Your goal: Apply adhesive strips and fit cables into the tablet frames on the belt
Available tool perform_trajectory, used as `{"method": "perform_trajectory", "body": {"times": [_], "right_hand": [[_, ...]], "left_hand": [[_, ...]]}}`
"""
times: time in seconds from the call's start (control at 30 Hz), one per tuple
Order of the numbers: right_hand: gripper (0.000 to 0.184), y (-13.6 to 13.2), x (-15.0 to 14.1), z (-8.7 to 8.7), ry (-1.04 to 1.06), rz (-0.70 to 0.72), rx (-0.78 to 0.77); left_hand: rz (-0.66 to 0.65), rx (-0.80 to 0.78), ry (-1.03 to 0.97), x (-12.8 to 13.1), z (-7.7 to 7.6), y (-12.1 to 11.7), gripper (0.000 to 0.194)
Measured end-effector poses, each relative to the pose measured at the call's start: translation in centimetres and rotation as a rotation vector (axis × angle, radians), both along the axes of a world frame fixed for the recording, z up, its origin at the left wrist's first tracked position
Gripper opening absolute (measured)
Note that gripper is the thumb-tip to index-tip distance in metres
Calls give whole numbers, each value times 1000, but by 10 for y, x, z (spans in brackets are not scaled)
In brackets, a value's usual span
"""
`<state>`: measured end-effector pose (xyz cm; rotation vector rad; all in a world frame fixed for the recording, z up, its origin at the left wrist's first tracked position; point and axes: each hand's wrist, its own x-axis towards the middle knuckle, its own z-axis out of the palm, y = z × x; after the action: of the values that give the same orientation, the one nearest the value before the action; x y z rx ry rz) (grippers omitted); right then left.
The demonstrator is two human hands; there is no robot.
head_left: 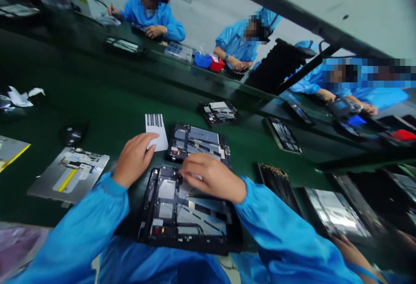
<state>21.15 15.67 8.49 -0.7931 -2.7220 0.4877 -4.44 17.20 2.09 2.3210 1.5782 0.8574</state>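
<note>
Across the dark green desk (107, 97), people in blue gowns sit before a pale wall; on the near side, the front device (201, 219) lies open-faced directly before the wearer and serves as landmark.

Right hand (212, 177) reaches in from the right over the front device's far edge, palm down and wrist bent inward; its fingers are curled and bunched at the far left part of the frame, though whether they pinch anything I cannot tell. Left hand (134, 158) is beyond the front device's far left corner, back upward, fingers close together over the lower part of a white label sheet (159, 138), thumb slightly apart.

Farther off than the front device, at the desk's far side, stand a clear compartment box (178, 52), a blue bin (203, 60) with clear plastic in it, and a red bin (216, 64) holding something whitish; the box's contents are too small to tell.

The front device has its long axis running side to side, right end dipping slightly toward the wearer; its opened inner side faces up, with a small red part at the near left. Just beyond it lies a second open device (206, 136); to its left are a metal panel (48, 182) with a yellow strip and a black mouse (73, 134).
</note>
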Motion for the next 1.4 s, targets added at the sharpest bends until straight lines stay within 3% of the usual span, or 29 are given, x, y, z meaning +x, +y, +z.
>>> {"method": "perform_trajectory", "body": {"times": [0.13, 0.27, 0.37, 0.57, 0.67, 0.77, 0.83, 0.9, 0.97, 1.03, 1.13, 1.2, 1.3, 1.4], "right_hand": [[12, 113, -45, -27, -183, -102, 10], [15, 182, -78, -59, -284, -120, -3], [16, 200, -88, -72, -354, -112, -28], [17, 201, -100, -79, -453, -91, -61], [11, 205, -112, -72, -471, -86, -93], [11, 205, -107, -48, -422, -107, -129], [19, 192, -85, -24, -301, -160, -160], [22, 160, -49, -2, -58, -225, -263], [15, 109, -9, 14, 230, -284, -415], [8, 45, 29, 18, 425, -353, -545], [7, -51, 71, 2, 584, -514, -633], [12, -104, 89, -16, 657, -600, -607], [6, -158, 103, -37, 664, -647, -453], [13, -188, 106, -48, 607, -634, -285]], "left_hand": [[17, -92, 65, -13, -45, 81, 63], [6, -181, 114, -20, -70, 101, 70], [2, -210, 126, -21, -75, 99, 71], [17, -224, 133, -19, -75, 98, 72], [13, -212, 149, -18, -74, 100, 72], [-3, -196, 159, -19, -73, 102, 71], [-16, -180, 153, -20, -72, 105, 70], [-37, -159, 132, -20, -72, 108, 68], [-59, -128, 99, -20, -71, 111, 65], [-78, -87, 61, -20, -68, 113, 65], [-80, 1, 3, -17, -53, 106, 63], [-42, 84, -34, -13, -35, 90, 60], [24, 144, -76, -1, 3, 40, 52], [35, 120, -90, 22, 38, -31, 40]]}}
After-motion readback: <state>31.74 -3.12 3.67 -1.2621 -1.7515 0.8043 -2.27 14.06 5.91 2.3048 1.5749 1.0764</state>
